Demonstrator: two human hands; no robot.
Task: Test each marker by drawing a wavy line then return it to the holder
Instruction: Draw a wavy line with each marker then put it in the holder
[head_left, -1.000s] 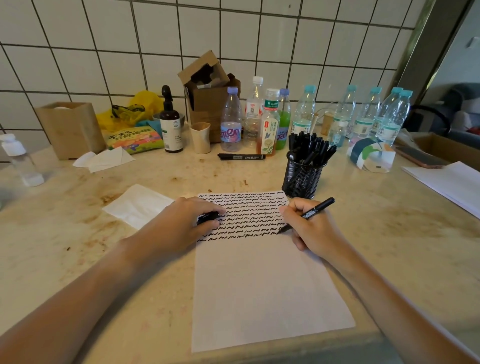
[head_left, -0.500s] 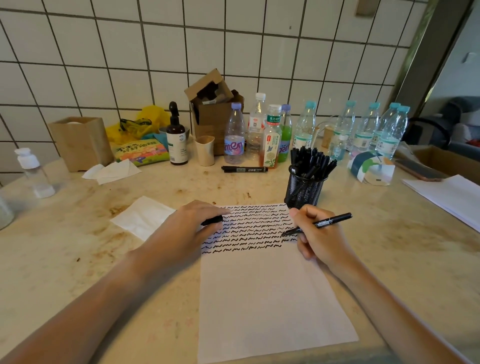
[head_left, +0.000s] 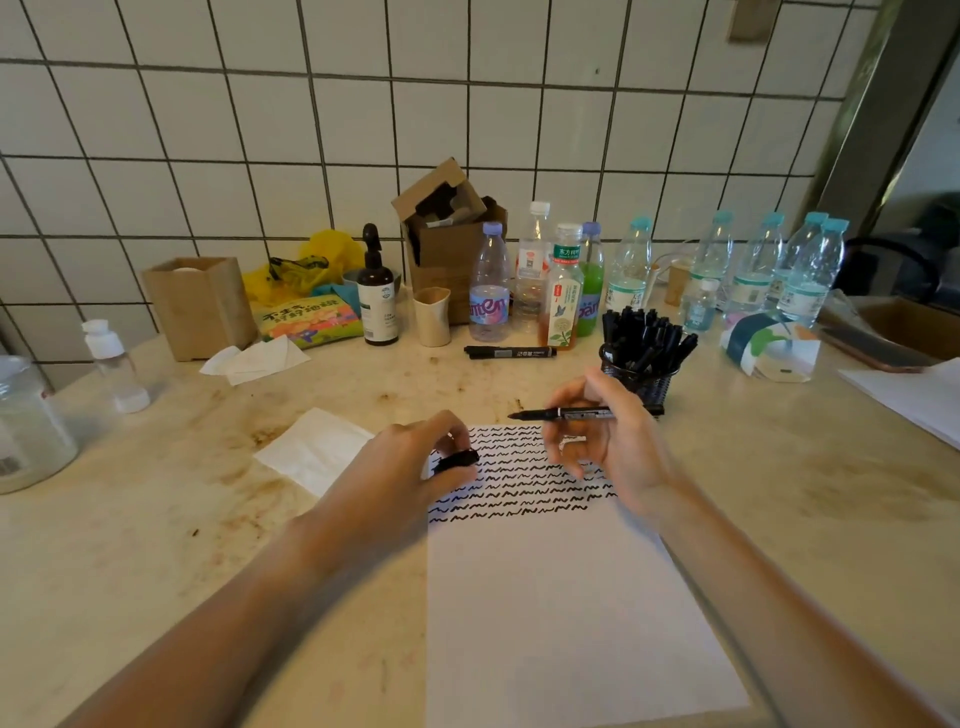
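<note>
Lifted off the sheet since half a second ago: the marker (head_left: 582, 414), then tip-down at the right end of the lowest wavy row, now level above the paper (head_left: 561, 623) with its bare tip pointing left. Pinched along the barrel by the right hand (head_left: 618, 441), fingers closed round it. Closed likewise, the left hand (head_left: 405, 467), on the small black cap (head_left: 457, 461), hovering or resting at the paper's left edge, which cannot be told. Testing done for this one, by the look of it; capping in hand. Next, probably: tip and cap brought together on one line, pressed home, then a short carry to the mesh holder (head_left: 641, 376) just beyond the paper's far right corner. Slim, smooth, hard black plastic, the marker; thin matte white sheet, flat, upper part filled with rows of black squiggles; dark wire mesh cup crowded with like markers, caps up. Mottled, stained stone-like tabletop (head_left: 156, 519) beneath. One more marker (head_left: 511, 352) lying capped toward the far edge.
</note>
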